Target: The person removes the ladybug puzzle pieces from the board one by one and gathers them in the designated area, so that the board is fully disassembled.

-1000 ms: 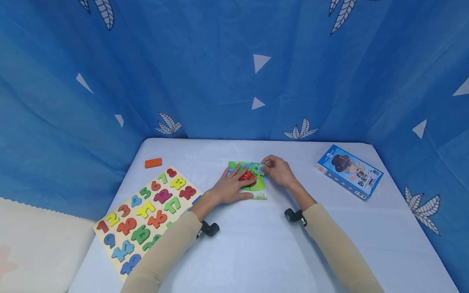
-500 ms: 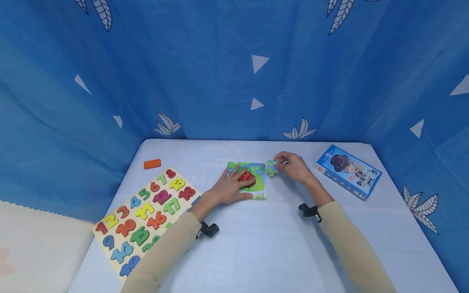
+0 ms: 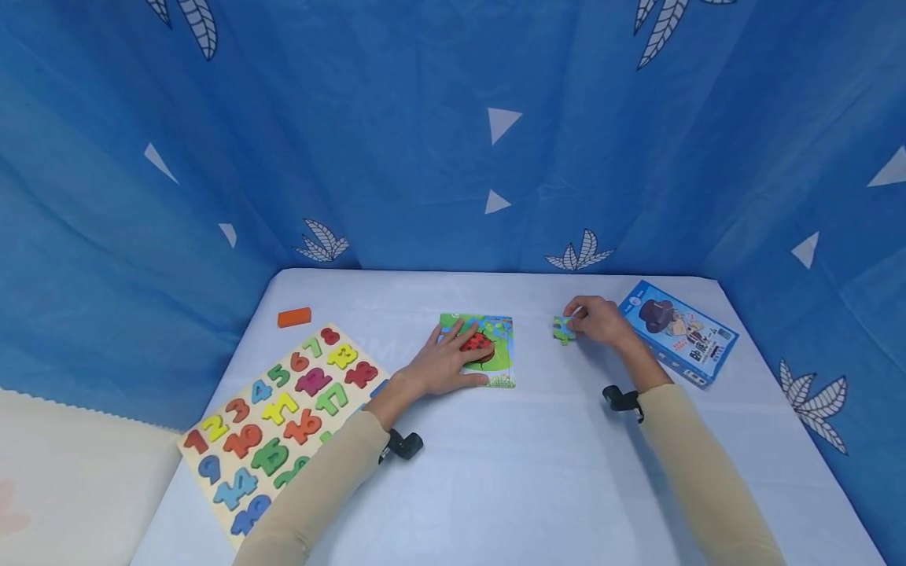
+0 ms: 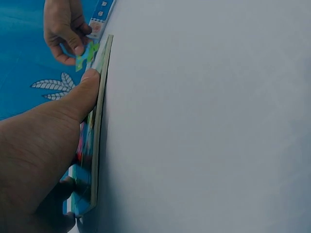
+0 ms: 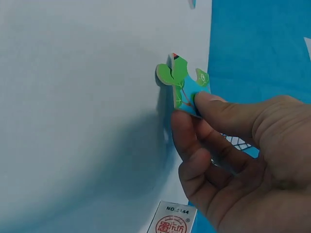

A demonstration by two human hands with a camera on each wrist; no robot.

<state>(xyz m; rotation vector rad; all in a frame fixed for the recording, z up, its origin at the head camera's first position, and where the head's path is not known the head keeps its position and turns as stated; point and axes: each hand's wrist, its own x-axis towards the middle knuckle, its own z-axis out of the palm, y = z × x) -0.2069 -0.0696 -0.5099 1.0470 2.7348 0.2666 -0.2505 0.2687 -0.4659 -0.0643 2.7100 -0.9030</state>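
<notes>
My left hand [image 3: 444,366] lies spread over a small square ladybug jigsaw puzzle [image 3: 502,360], fingers straight and apart. Its thumb rests along the near side of the puzzle's tray [image 4: 100,107], as the left wrist view shows. Off to the right, my right hand [image 3: 602,321] pinches a loose jigsaw piece [image 3: 562,330] between thumb and fingers. Green leaves on blue are printed on this piece [image 5: 179,80], and its rounded tab points away from the hand. Part of the ladybug picture is hidden under my left hand.
A wooden number board [image 3: 283,417] lies at the left, partly beneath my left sleeve [image 3: 318,487]. Beyond it sits an orange block [image 3: 294,317]. A blue box [image 3: 683,330] lies just right of my right hand. Blue curtain [image 3: 439,157] borders the table.
My right hand has moved right from the puzzle's upper right corner, carrying the jigsaw piece towards the blue box. My left hand has stayed on the puzzle.
</notes>
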